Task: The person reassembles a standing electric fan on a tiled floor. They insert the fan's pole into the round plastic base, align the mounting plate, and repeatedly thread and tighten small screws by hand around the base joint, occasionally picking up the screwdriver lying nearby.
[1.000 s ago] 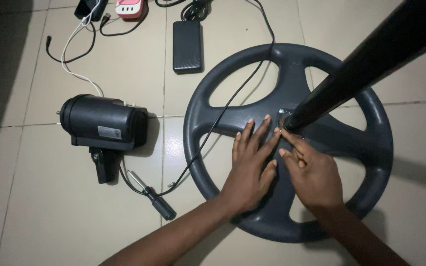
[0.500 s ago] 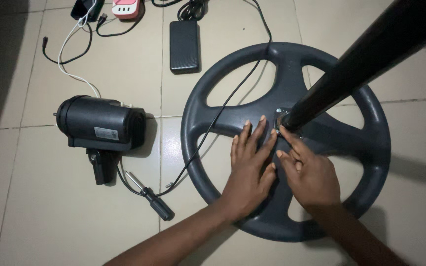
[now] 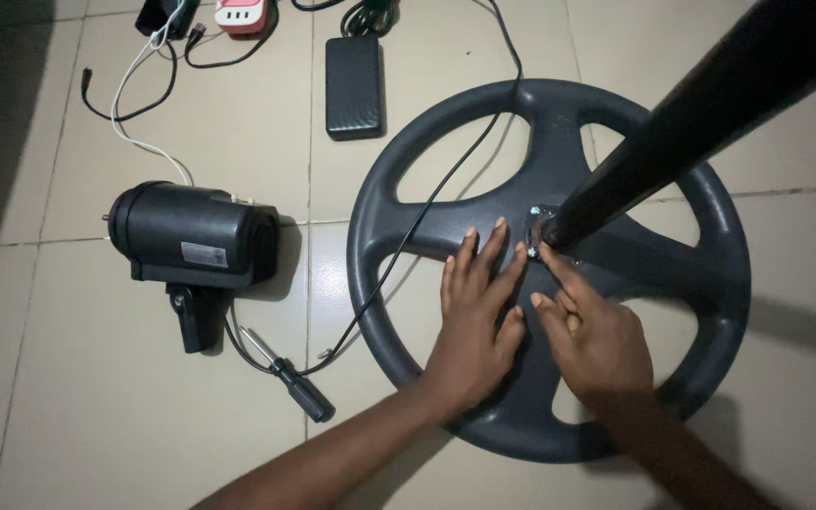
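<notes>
My left hand (image 3: 472, 326) lay flat on the round black base (image 3: 701, 236), fingers spread and pressed down on the spoke just left of the hub, holding nothing. My right hand (image 3: 597, 340) sat just beside it, touching the same spoke area. Its forefinger (image 3: 552, 269) reached up to the small metal plate (image 3: 548, 229) at the hub; the other fingers were curled loosely. Couldn't tell if that grip pinched anything at the plate, too small and half hidden. The two hands were close, nearly touching at the knuckles.

The base lay flat on the tiled floor (image 3: 144, 416), wheel-shaped, thick rim with spokes and open gaps between them. A black pole (image 3: 710, 113) rose from the hub plate, tilted toward the upper right and out of view.

A thin black cable (image 3: 446, 184) ran from the top edge down across the rim and one gap, then off the base to the left. It ended near a screwdriver (image 3: 297, 382) with a black handle lying on the floor just left of the base, near my left forearm.

Further left, well apart from the hands, a black cylindrical lamp head (image 3: 191, 236) lay on its side with its bracket pointing down. Above the base, a flat black power brick (image 3: 353, 74) lay on the tiles. At the top edge, a pink and white power strip (image 3: 243, 14) with a white cable (image 3: 134, 104) and a black one (image 3: 110, 106) looping off it.
</notes>
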